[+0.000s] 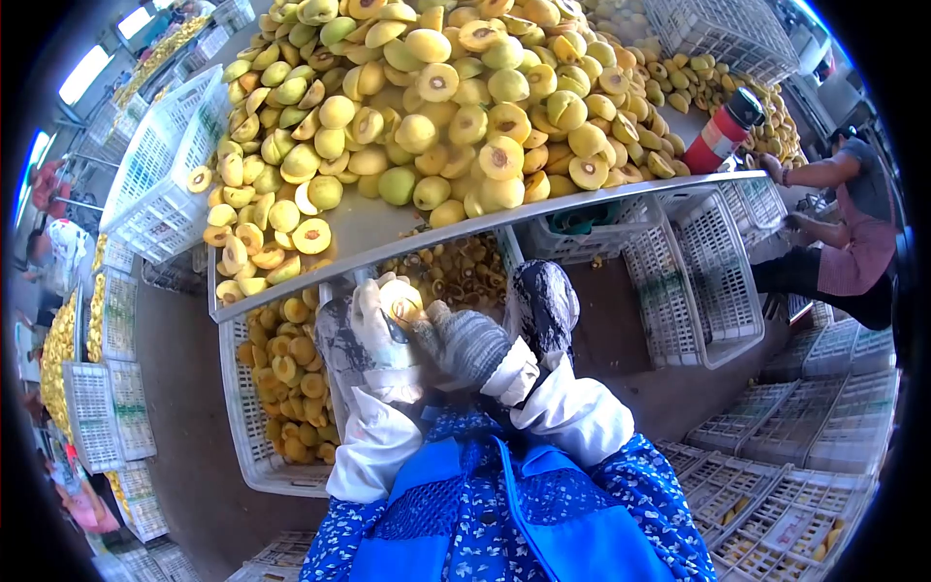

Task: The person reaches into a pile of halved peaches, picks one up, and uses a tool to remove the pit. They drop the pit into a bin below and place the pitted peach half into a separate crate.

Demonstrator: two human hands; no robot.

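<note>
So the person's left hand (376, 320) has a cut fruit (401, 300) pinched in a pale glove, and the right hand (470, 344) is curled just beside it (can't tell if it's gripping anything, tbh). Tray of dark scraps (456, 272) at 1 o'clock, crate of fruit (247, 441) at 8, big fruit pile (417, 131) on the metal table (369, 228) at 12, red bottle (715, 139) at 2, co-worker (858, 228) nearer 3.

table rim (446, 234): smooth metal | crate (254, 427): white plastic | sleeves (582, 419): cloth
</note>
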